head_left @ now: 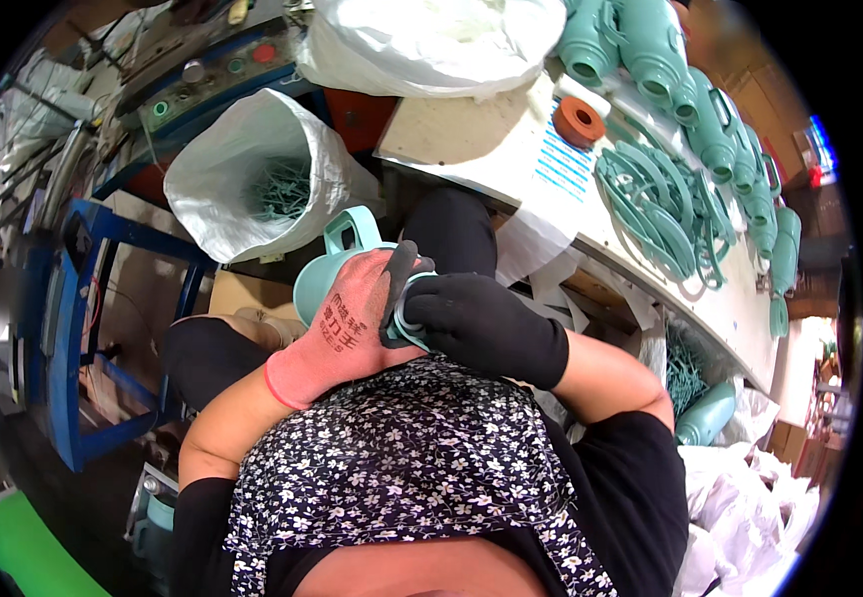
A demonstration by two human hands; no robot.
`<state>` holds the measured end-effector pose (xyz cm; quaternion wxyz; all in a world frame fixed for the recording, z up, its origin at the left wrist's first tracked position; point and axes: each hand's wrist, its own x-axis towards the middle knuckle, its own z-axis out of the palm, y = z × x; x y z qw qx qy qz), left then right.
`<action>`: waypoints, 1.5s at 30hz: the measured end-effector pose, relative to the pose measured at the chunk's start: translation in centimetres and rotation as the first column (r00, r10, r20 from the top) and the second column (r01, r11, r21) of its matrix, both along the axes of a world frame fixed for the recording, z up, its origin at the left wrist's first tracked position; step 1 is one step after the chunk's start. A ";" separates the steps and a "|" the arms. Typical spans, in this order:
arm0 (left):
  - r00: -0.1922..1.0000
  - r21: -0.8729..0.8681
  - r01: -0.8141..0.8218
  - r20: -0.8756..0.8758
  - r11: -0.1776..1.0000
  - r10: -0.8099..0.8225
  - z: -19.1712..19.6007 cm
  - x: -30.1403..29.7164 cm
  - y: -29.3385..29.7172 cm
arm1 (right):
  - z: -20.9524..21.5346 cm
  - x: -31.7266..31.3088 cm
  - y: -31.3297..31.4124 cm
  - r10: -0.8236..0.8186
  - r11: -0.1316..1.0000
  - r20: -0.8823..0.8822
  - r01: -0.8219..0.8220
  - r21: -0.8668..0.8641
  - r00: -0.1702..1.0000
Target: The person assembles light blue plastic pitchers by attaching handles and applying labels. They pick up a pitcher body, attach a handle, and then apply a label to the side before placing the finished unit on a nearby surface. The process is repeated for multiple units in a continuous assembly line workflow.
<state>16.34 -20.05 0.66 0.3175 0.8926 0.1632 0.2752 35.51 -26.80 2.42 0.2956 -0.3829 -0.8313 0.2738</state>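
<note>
A teal plastic flask body (319, 284) with a loop handle (353, 227) lies sideways over my lap, its wide end to the left and its narrow mouth to the right. My left hand (347, 318), in a pink glove with dark coated fingers, is wrapped around the flask body near the mouth. At the mouth's rim, my right hand (481, 323) in a black glove has its fingers curled against the edge. What those fingertips pinch, if anything, is hidden.
A white sack (212, 199) of thin teal plastic strips stands ahead. On the right-hand table (471, 139) are teal handles (650, 209), an orange tape roll (579, 121) and a row of teal flask bodies (650, 45). A blue metal frame (73, 348) stands left.
</note>
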 end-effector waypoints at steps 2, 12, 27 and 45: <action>1.000 0.008 0.012 -0.013 1.000 -0.012 -0.2 0.7 -0.2 | -0.7 0.0 -0.6 -0.046 0.997 0.053 0.049 -0.063 0.998; 0.939 0.167 0.317 -0.194 0.934 -0.284 0.7 3.6 0.3 | -3.6 3.2 -1.6 0.201 0.977 0.261 -0.174 -0.121 0.944; 0.822 0.132 -0.512 -0.213 0.849 0.529 -5.5 -2.2 10.4 | -4.1 5.6 -3.7 -0.091 0.885 0.098 0.126 -0.449 0.991; 0.703 -0.057 -0.667 -0.380 0.743 0.601 -13.8 -12.3 9.5 | -14.2 29.9 12.2 -0.908 0.418 0.248 0.690 0.592 0.337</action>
